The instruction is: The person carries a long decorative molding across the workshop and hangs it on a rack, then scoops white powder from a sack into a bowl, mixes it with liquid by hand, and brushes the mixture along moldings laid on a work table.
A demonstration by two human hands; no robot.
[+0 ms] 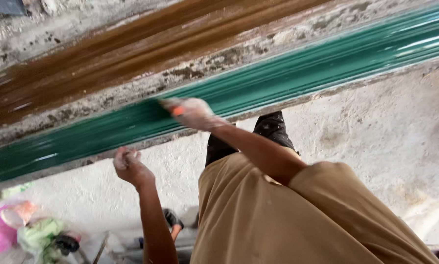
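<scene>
Painting looks well along: green moulding point(278, 78) glossy across its visible length, right hand point(190, 112) pressed on it, fingers closed around something orange, maybe a brush handle (blurred); left hand point(129, 164) fisted below, contents unclear.

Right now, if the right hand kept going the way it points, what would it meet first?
The right hand, holding something small and orange, points up-left along the green moulding. It seems to be at that surface already, so more green moulding comes first; the blur hides actual contact.
</scene>
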